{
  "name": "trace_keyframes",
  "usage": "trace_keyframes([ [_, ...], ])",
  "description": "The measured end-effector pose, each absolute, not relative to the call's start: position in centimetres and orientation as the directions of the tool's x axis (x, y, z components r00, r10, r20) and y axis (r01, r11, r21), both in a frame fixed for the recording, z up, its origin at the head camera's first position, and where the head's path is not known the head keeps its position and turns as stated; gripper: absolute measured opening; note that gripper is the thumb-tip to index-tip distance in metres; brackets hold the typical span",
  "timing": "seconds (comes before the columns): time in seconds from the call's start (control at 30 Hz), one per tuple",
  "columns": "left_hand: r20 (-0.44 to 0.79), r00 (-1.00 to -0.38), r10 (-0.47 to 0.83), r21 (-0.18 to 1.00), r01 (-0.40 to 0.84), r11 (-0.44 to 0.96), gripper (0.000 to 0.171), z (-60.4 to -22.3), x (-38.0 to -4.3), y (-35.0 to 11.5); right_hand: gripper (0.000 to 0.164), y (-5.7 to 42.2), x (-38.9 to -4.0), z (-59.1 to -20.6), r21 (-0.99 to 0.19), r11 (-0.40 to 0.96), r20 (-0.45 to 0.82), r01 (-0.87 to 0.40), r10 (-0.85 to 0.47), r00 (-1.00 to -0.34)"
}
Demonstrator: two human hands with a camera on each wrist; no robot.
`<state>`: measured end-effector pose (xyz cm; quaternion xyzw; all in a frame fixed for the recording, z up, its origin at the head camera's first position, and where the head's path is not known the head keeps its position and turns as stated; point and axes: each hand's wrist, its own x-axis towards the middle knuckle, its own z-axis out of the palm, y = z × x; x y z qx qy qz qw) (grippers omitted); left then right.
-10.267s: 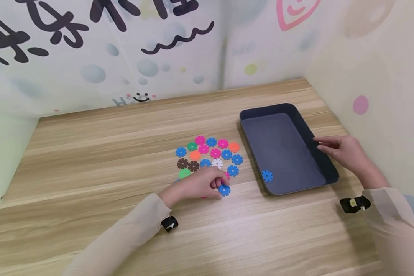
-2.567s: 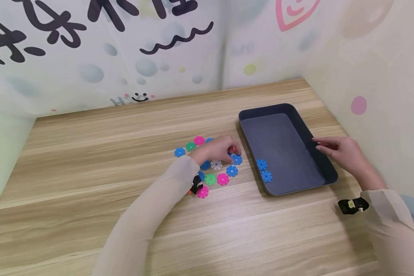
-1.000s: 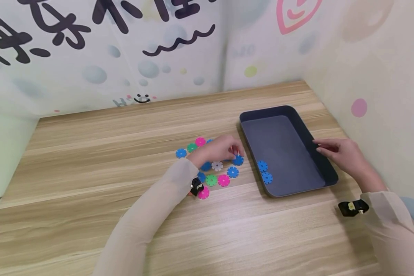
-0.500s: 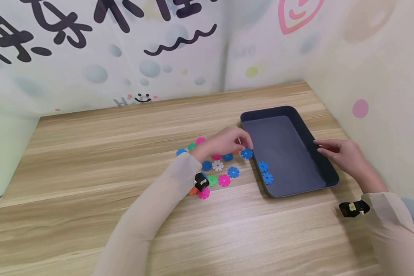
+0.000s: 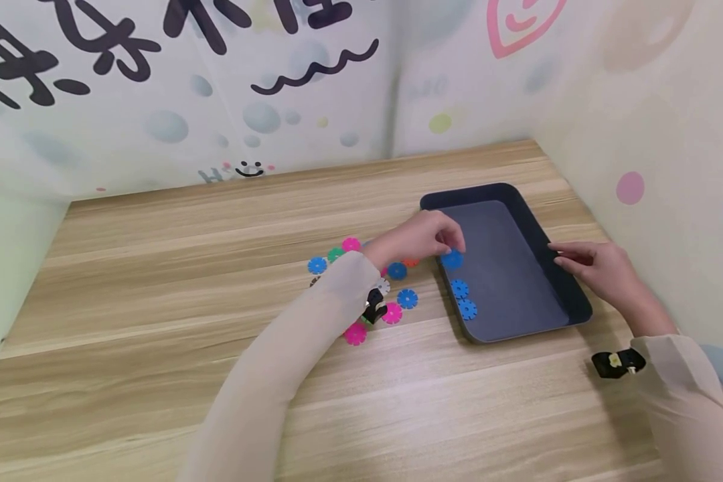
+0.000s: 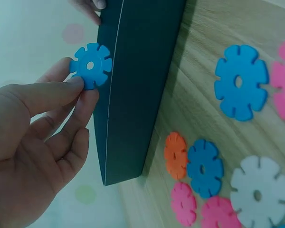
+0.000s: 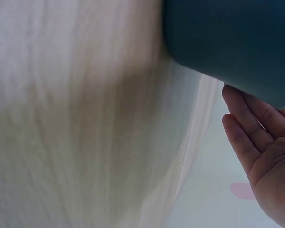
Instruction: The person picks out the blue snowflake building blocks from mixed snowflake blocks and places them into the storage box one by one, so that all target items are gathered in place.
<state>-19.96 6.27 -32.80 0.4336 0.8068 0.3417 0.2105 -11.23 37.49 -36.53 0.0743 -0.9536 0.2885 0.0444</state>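
My left hand pinches a blue interlocking disc between thumb and fingers, notched round its edge with a hole in the middle. In the head view the disc is over the left side of the dark tray. Inside the tray, two blue discs lie in a row along that side, just nearer to me. My right hand is at the tray's right wall, thumb and fingertips at the rim. Its fingers look fairly straight in the right wrist view, the tips partly hidden by the tray.
Left of the tray, loose discs in pink, blue, orange, green and white lie on the wooden table, including a blue disc and a pink disc. My left forearm covers part of them. Printed walls bound the table behind and right.
My left hand has picked up a blue disc from the table and carried it right, over the tray's left rim. Earlier, a second blue disc joined the first in the tray. My right hand stays put.
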Motion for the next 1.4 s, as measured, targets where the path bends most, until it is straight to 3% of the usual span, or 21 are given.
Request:
trace_keyframes([
  [0.2, -0.055, -0.508, 0.859, 0.689, 0.604, 0.401, 0.015, -33.2, -20.8, 7.9, 0.028, 37.7, -11.4, -36.6, -0.545, 0.82, 0.123, -0.173, -0.126, -0.984],
  [0.53, -0.194, -0.479, 0.856, 0.643, 0.597, 0.48, 0.018, -33.9, -21.6, 9.8, 0.028, 37.5, -11.3, -36.6, -0.541, 0.83, 0.105, -0.136, -0.094, -0.99],
  [0.9, -0.307, -0.488, 0.817, 0.533, 0.623, 0.572, 0.028, -33.8, -21.6, 10.5, 0.029, 37.8, -11.4, -36.7, -0.553, 0.817, 0.119, -0.162, -0.115, -0.986],
  [1.4, -0.334, -0.519, 0.787, 0.48, 0.625, 0.616, 0.036, -34.6, -21.6, 10.6, 0.027, 37.4, -11.3, -36.6, -0.55, 0.824, 0.124, -0.139, -0.084, -0.989],
])
